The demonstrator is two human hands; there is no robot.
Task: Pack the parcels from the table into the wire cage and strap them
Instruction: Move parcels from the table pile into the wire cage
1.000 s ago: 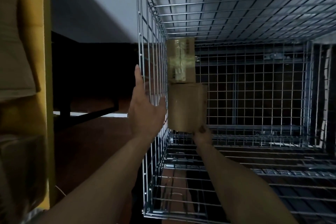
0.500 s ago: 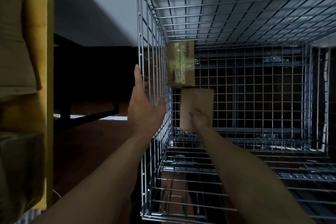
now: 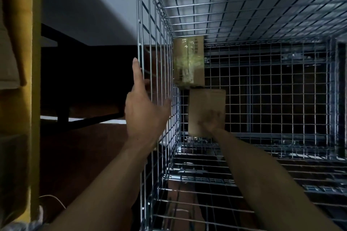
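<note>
I look down into a silver wire cage. At its bottom, against the left wall, lies a brown taped parcel. Just in front of it sits a plain brown parcel, and my right hand is deep in the cage with its fingers on that parcel's near end. My left hand rests flat against the outside of the cage's left wall, fingers spread, thumb hooked at the mesh.
A yellow upright with cardboard behind it stands at the far left. A dark table frame and reddish-brown floor lie left of the cage. A thin white cord lies on the floor.
The plain parcel has moved from close to the camera down and right, settling in front of the taped parcel. My right arm has reached deeper. My left hand has stayed on the wall.
</note>
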